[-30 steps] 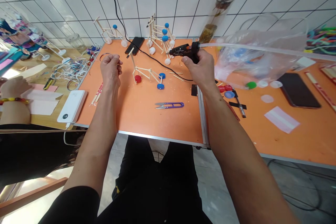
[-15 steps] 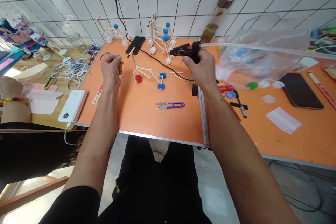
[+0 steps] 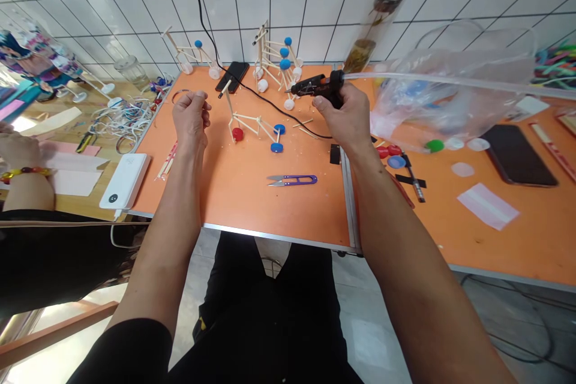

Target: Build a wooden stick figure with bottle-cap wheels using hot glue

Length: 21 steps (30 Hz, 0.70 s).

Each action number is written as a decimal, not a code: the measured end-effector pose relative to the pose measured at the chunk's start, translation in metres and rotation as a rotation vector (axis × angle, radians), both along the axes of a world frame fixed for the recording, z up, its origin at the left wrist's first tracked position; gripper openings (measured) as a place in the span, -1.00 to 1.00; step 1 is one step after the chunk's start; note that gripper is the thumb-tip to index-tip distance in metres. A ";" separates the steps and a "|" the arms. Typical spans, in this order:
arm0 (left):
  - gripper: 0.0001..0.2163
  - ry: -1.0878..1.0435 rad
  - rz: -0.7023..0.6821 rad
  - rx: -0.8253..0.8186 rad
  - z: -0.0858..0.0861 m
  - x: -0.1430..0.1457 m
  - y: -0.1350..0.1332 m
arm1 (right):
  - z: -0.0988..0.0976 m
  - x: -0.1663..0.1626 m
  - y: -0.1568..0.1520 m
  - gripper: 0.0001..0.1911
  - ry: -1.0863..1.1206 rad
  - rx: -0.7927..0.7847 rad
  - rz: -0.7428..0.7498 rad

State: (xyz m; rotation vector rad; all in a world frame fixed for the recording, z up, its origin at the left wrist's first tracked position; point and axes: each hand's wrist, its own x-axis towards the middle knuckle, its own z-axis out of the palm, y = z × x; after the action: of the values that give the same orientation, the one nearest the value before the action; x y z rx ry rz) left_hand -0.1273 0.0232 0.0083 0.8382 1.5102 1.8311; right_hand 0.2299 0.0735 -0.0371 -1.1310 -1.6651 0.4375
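My right hand (image 3: 345,115) is closed round a black glue gun (image 3: 317,85) with a long clear glue stick (image 3: 450,81) running out of its back; the nozzle points left. My left hand (image 3: 190,115) is held above the orange table (image 3: 252,192) with its fingers pinched together; what they pinch is too small to make out. Between my hands stands a small stick frame with red and blue bottle caps (image 3: 254,126). A taller stick model with blue and white caps (image 3: 274,63) stands behind it near the wall.
Purple thread snips (image 3: 292,179) lie in front of me. A black phone (image 3: 231,76) and cable lie at the back, a second phone (image 3: 519,162), loose caps and a plastic bag (image 3: 441,102) at right. A white power bank (image 3: 123,180) and another person's arm (image 3: 22,174) are at left.
Almost nothing has moved. My hands hold the same places; the view has shifted very slightly.
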 end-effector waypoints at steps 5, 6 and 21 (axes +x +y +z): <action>-0.68 -0.006 -0.006 0.007 -0.001 -0.001 0.001 | -0.001 0.001 0.001 -0.23 -0.039 -0.007 0.004; -0.70 -0.006 -0.010 0.006 -0.002 -0.002 0.001 | -0.002 0.001 0.002 -0.22 -0.043 -0.013 0.004; -0.69 0.012 -0.015 -0.009 -0.005 -0.006 0.005 | -0.004 0.001 0.003 -0.22 -0.031 -0.008 0.011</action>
State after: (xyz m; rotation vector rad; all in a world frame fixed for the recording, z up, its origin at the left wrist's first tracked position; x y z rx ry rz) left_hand -0.1338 0.0281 0.0028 0.8554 1.5146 1.8096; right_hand 0.2314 0.0765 -0.0415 -1.1397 -1.6987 0.4364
